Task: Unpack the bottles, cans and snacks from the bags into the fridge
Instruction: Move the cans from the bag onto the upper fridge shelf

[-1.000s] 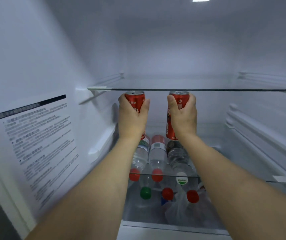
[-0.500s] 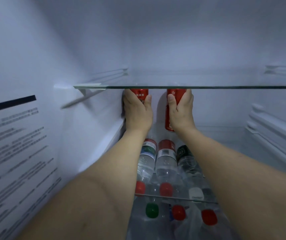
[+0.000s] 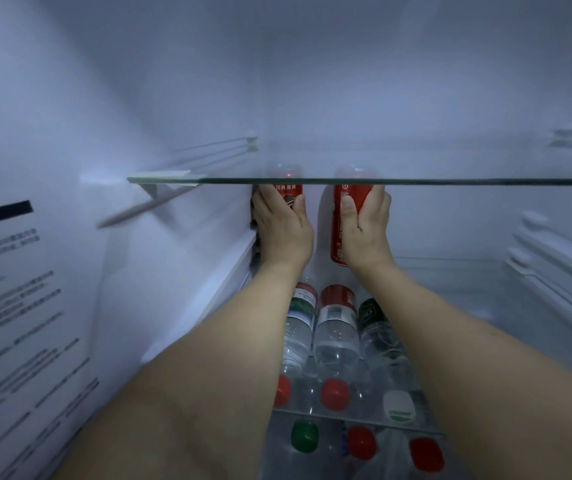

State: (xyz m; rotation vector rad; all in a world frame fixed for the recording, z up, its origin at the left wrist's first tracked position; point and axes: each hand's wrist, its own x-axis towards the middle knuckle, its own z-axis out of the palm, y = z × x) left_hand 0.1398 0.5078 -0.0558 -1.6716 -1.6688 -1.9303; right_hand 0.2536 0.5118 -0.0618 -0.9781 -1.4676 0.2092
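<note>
Cans first: we hold two red ones upright at the back of the fridge, just under the glass shelf. Our left hand has its grip wrapped round the left can, thumb on the right side and fingers curled round the far side, close against the left wall. Our right hand grips the right can, thumb laid along its front, fingers round its right side. Both can tops reach the shelf's front edge and show faintly through the glass above it. The two cans stand apart with a gap between them.

To the right of the right can the space under the shelf is open as far as the ribbed right wall. Both forearms reach straight in, side by side, wrists level.

Below our wrists three bottles lie side by side on a lower glass shelf, caps toward us. More caps show beneath it. A printed sheet covers the near left wall.
</note>
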